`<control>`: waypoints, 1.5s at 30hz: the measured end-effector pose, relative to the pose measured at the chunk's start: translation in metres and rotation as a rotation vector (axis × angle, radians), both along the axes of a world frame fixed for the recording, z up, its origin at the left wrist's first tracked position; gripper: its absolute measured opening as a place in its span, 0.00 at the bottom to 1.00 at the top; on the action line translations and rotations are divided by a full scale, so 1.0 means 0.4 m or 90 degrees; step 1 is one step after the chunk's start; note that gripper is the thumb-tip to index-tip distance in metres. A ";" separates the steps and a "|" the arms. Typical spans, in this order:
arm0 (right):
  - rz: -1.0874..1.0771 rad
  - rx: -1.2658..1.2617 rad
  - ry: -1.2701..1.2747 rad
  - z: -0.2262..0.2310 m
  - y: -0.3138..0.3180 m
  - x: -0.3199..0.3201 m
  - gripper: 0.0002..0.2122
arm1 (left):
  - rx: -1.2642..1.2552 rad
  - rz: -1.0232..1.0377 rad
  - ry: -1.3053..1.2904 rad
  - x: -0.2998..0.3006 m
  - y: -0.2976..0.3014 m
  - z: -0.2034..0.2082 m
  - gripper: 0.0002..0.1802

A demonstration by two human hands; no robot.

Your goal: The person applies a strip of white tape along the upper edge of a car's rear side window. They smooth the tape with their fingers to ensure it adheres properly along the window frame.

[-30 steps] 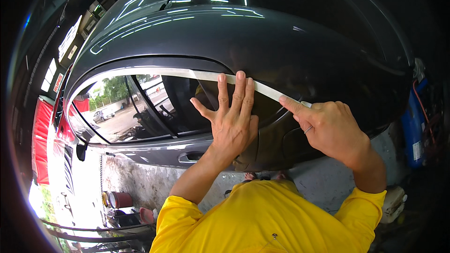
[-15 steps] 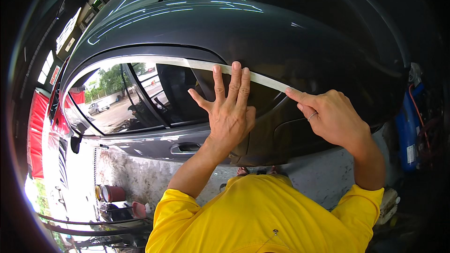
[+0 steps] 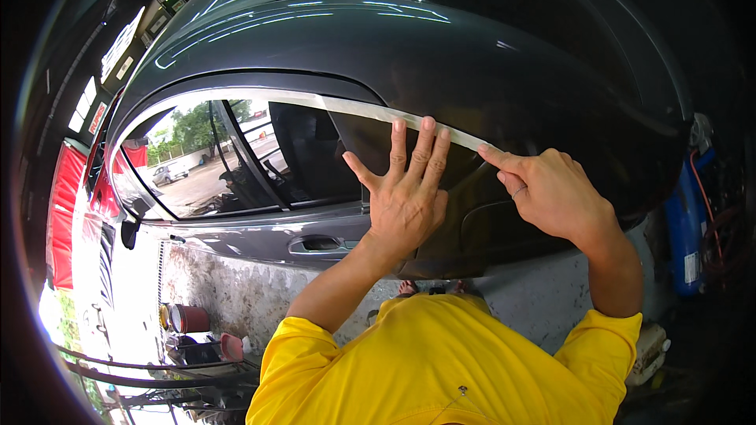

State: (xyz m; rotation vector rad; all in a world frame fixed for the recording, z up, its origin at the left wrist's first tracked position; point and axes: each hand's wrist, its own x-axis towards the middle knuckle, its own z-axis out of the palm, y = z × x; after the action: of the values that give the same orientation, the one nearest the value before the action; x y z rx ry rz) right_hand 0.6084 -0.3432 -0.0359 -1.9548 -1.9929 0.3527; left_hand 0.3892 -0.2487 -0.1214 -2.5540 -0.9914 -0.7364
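Masking tape (image 3: 354,108) along car window (image 3: 260,157): thin, limp, tacky; left hand (image 3: 405,197) spread flat, right hand (image 3: 551,193) forefinger pressing tape end

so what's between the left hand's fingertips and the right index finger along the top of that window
In the head view, only a short stretch of the pale tape strip on the dark car lies between the left hand and the right hand.

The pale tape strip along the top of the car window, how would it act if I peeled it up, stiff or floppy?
The tape strip follows the window's curve, so it is probably thin, floppy and light. It lies flat under the right hand, so likely sticky rather than slippery.
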 end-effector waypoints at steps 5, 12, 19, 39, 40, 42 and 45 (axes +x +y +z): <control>-0.011 -0.031 0.028 0.013 -0.006 -0.001 0.19 | 0.033 -0.020 -0.125 -0.040 0.021 0.004 0.53; -0.020 -0.044 0.012 0.030 -0.022 -0.010 0.19 | 0.085 0.054 -0.123 -0.083 0.107 0.080 0.50; -0.007 0.012 0.042 0.019 -0.047 -0.003 0.19 | 0.107 0.001 -0.116 -0.101 0.127 0.053 0.49; 0.018 0.021 0.054 -0.008 -0.069 -0.010 0.23 | 0.130 -0.008 -0.072 -0.107 0.123 0.071 0.50; 0.020 0.025 0.051 -0.011 -0.067 -0.008 0.23 | 0.128 -0.008 -0.072 -0.106 0.123 0.071 0.50; 0.025 0.034 0.045 -0.018 -0.063 -0.005 0.24 | 0.134 -0.004 -0.065 -0.106 0.124 0.072 0.51; 0.018 0.021 0.044 -0.024 -0.056 -0.004 0.24 | 0.122 0.003 -0.056 -0.105 0.119 0.075 0.47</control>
State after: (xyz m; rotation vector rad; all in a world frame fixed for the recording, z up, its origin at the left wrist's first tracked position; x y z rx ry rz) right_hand 0.6070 -0.3657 -0.0456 -1.8706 -1.9716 0.3870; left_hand 0.3473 -0.2009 -0.0913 -2.3730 -0.9049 -0.9026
